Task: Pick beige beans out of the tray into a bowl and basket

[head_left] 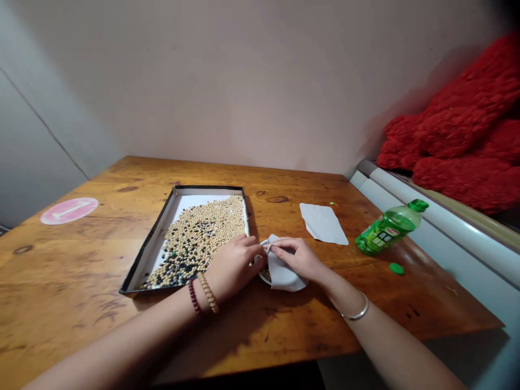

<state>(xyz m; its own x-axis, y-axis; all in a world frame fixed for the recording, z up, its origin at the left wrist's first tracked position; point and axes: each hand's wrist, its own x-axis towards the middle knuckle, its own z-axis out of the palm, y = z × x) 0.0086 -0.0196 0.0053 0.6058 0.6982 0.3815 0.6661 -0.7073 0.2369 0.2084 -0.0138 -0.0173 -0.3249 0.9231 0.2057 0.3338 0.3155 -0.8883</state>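
Paper sheet (pixel 282 273) draped over small white bowl (pixel 261 276), just rt of black-rimmed tray (pixel 151 250) of mixed beans (pixel 195 238) on wooden surface (pixel 73 271). Your rt hand (pixel 296 257) is nearly closed, fingertips pinching paper's top edge, and L hand (pixel 235 265) is curled in right beside it, fingers at bowl's rim, but can't tell if it has hold of anything. Keep rt pinch snug, wrists low & paper taut so it doesn't slip off bowl.
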